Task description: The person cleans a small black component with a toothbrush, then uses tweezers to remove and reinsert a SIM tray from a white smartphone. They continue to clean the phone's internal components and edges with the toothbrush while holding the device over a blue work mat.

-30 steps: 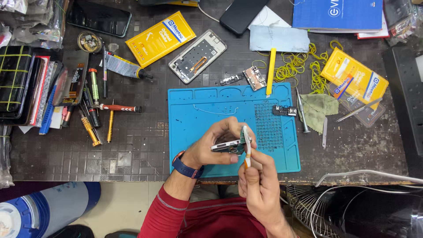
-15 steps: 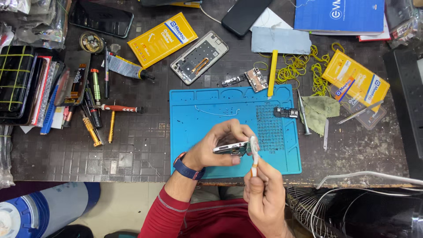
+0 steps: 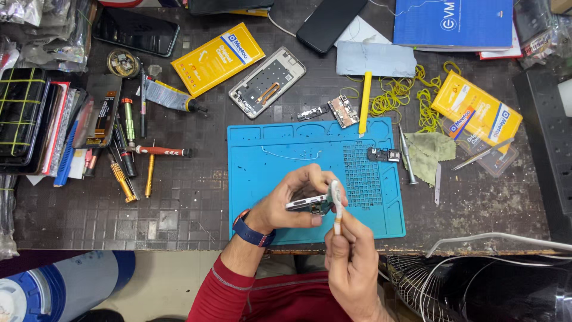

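phone part (image 3: 307, 204) between both hands

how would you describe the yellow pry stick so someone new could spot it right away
Start at the blue work mat in the middle of the dark bench. At its top edge, right of centre, lies the yellow pry stick, upright, tip on the mat. Unlike the tangled yellow rubber bands beside it, it is one straight flat bar.

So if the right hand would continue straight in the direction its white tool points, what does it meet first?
The right hand points its white tool up the picture. Its tip already seems to touch the phone part held by the left hand. Beyond lies the blue mat; depth is unclear.
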